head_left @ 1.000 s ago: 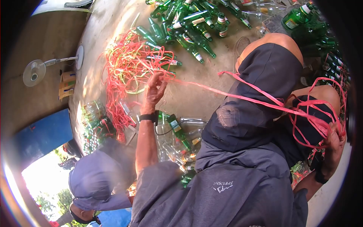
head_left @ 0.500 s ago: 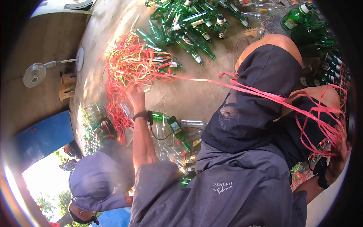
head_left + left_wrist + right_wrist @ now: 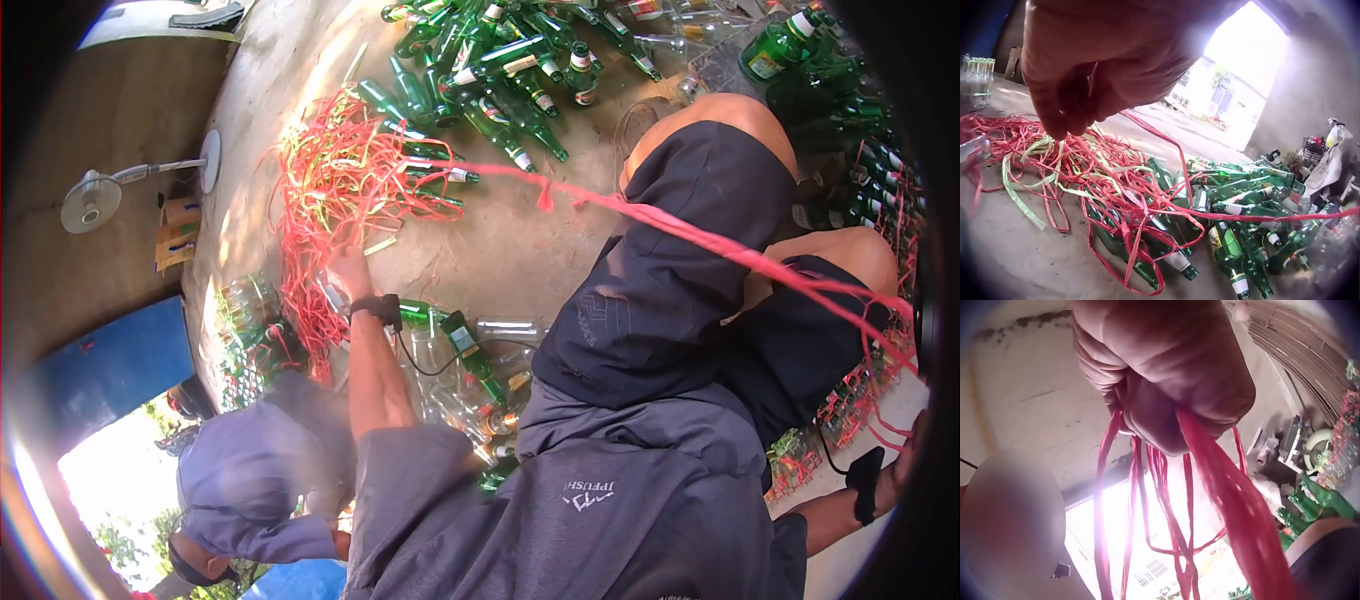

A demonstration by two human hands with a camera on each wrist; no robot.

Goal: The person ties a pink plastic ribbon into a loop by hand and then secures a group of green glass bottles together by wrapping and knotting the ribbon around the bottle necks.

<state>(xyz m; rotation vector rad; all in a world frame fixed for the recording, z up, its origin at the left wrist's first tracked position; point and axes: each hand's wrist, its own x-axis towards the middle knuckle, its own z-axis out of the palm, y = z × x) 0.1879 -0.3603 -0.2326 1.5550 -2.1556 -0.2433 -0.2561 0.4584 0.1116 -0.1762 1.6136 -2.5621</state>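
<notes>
My left hand [image 3: 348,272] hangs low at the near edge of a tangled heap of red and light green plastic string [image 3: 330,180]. In the left wrist view, the curled fingers and thumb of that hand [image 3: 1110,62] pinch a red strand over the heap. My right hand [image 3: 1166,369] is a fist around several red strings [image 3: 1229,494], which hang down from it in loops. In the head view this hand [image 3: 910,450] is partly cut off at the right edge. A bundle of red string [image 3: 690,232] stretches from the heap across my knees toward it.
Green bottles [image 3: 500,75] lie piled on the floor beyond the heap, some under the string. Clear and green bottles [image 3: 470,360] lie beside my left arm. Stacked bottles [image 3: 880,180] stand at the right. Another person [image 3: 250,470] bends at lower left, near a standing fan [image 3: 92,200].
My left hand has dropped back and left to the heap's near edge. My right hand has moved outward to the right edge, drawing the red string bundle along and straightening its loops.
</notes>
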